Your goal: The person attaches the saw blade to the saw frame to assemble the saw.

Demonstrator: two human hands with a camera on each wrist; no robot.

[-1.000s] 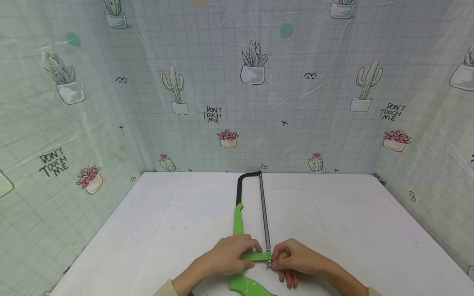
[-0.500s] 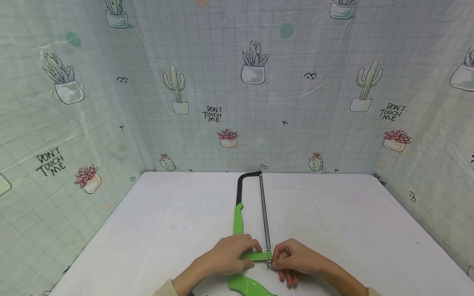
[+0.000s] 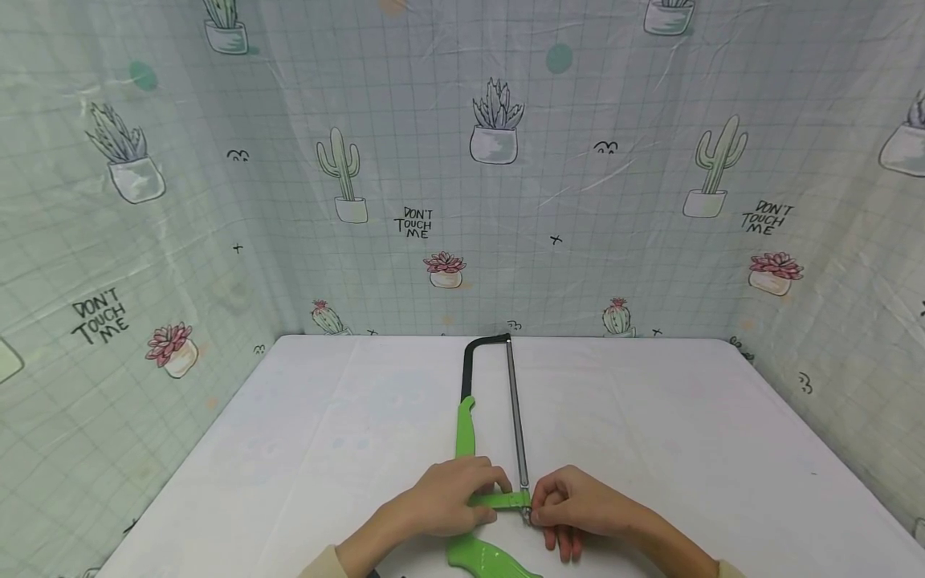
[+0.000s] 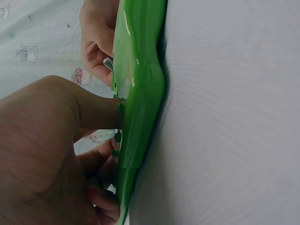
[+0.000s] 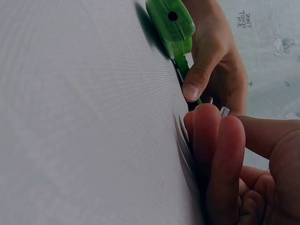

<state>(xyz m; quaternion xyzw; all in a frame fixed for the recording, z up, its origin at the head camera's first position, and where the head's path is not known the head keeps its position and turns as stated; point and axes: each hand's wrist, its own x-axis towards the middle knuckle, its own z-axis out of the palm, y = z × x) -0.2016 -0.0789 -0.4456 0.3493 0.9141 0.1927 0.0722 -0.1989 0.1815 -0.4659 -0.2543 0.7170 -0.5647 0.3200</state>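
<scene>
A white table (image 3: 650, 417), its surface faintly creased, carried a hacksaw (image 3: 466, 433) laid on its side; the black bow (image 3: 466, 373) reached the far edge, the grey blade (image 3: 516, 409) ran to the right of the green frame, and the green handle (image 3: 491, 559) lay nearest the person; a dark thing (image 3: 372, 574), too little in view to identify, showed at the bottom of the head view.

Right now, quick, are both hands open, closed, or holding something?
Left hand: closed, gripping the green saw frame.
Right hand: closed, pinching the small metal fitting near the blade.
</scene>
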